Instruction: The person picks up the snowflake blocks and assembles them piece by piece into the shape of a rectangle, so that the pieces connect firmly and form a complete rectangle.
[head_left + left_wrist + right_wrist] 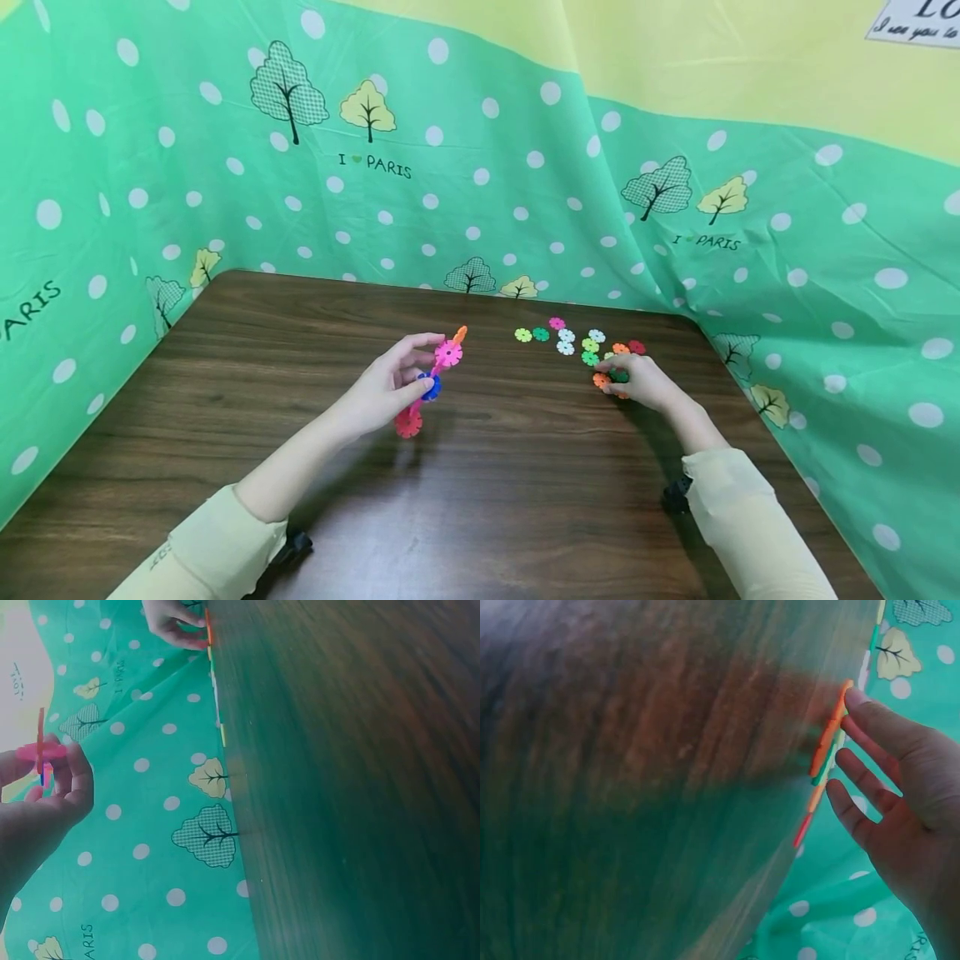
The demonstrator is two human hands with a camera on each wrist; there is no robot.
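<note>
My left hand grips a chain of interlocking flower-shaped plastic discs in pink, blue, red and orange, held above the table. The left wrist view shows the chain's pink disc between the fingers; the rest is mostly hidden. Over on the right, my right hand is down at the loose discs, its fingers only slightly bent. Its thumb tip touches or nearly touches an orange disc lying on the tabletop. Part of a dark green disc shows beneath the hand.
Several loose discs lie at the back right of the brown wooden table, among them pink, light green, white and dark red ones. A green polka-dot curtain hangs behind the table and at its sides.
</note>
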